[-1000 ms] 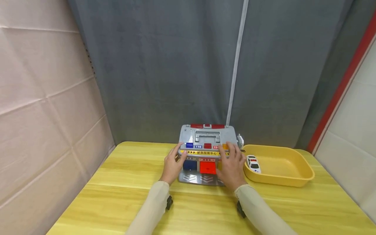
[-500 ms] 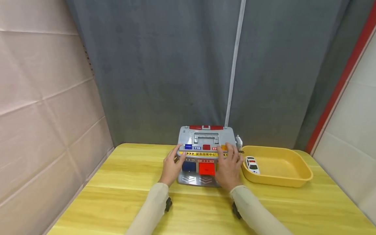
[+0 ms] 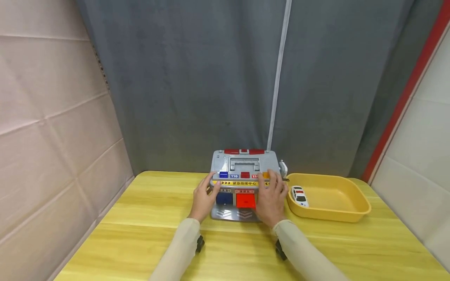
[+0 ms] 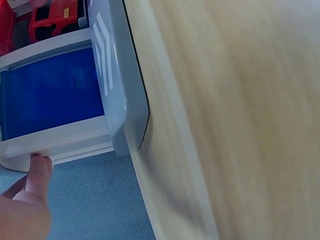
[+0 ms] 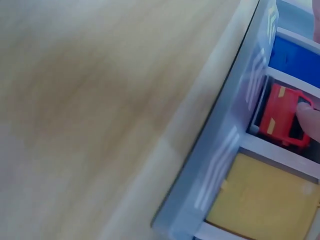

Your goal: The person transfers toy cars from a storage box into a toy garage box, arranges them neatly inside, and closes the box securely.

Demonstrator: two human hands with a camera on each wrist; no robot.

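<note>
A grey toy rescue station [image 3: 219, 159] with a carry handle stands in front of me. My left hand [image 3: 204, 200] grips its left end, fingers on the top edge and thumb at the front. At the right end my right hand [image 3: 270, 201] holds on, fingers curled over the top near the orange button [image 3: 266, 175]. In the right wrist view its thumb [image 5: 311, 120] touches a red toy vehicle [image 5: 280, 112] in the middle bay. The red door [image 3: 244, 201] juts out, raised. A blue door [image 4: 50, 95] and a yellow door [image 5: 265, 200] cover the outer bays.
To the right, a yellow bin [image 3: 334, 214] holds a white toy police car [image 3: 300, 196] leaning at its left side. Everything stands on a wood-grain table [image 3: 147, 222]. A grey curtain [image 3: 197, 86] hangs close behind.
The right hand has shifted slightly left, its thumb side closer to the red door. The left hand keeps its hold. The head view has drifted a little to the right.
</note>
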